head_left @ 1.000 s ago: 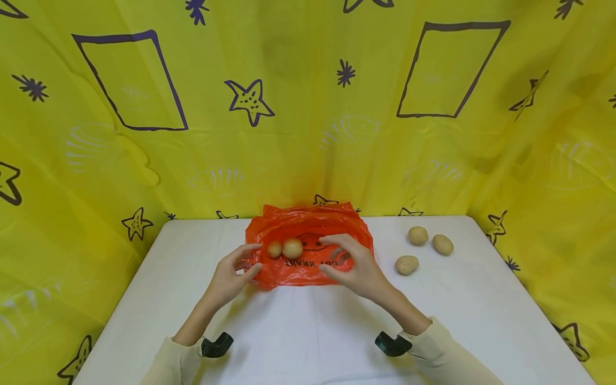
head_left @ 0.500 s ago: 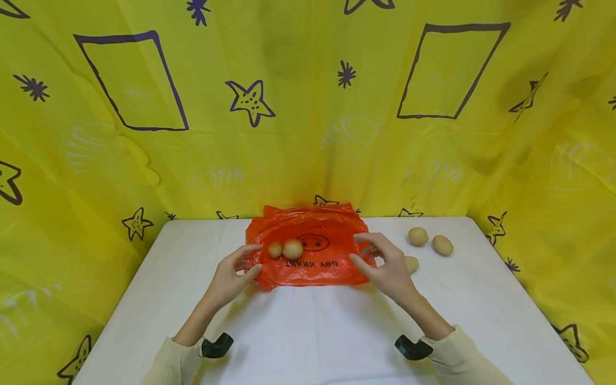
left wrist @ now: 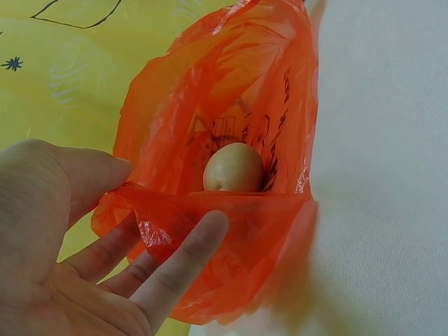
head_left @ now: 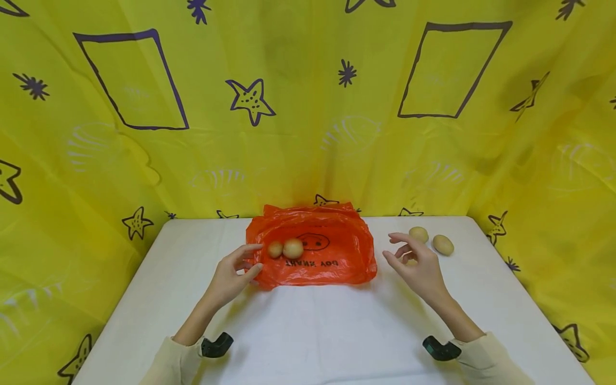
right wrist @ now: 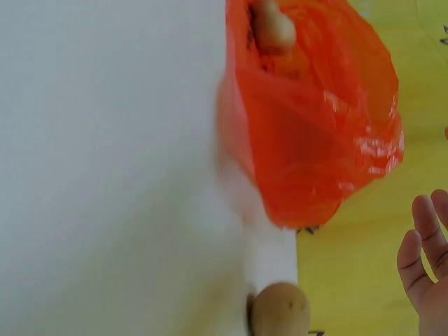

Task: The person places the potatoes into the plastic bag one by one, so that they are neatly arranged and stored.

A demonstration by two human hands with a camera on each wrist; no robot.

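An orange-red plastic bag (head_left: 332, 272) with black print lies spread with its mouth facing me in the head view. Inside, toward its left, are two round potatoes (head_left: 292, 248), side by side. My left hand (head_left: 232, 274) holds the bag's left edge; in the left wrist view the thumb is at the rim and the fingers lie along the outside. To the right of the bag, my right hand (head_left: 420, 270) holds nothing, thumb and fingers spread apart. It partly hides a potato behind its fingers. That potato (right wrist: 280, 309) shows at the bottom of the right wrist view.
Farther right on the white table (head_left: 308, 331), a potato (head_left: 418, 235) sits just beyond my right hand, with another potato (head_left: 443, 245) next to it. A yellow patterned curtain (head_left: 298, 160) closes off the back and both sides of the table.
My right hand has moved right, from over the bag's front to the loose potatoes, and the bag's right edge is uncovered. My left hand has stayed at the left edge.
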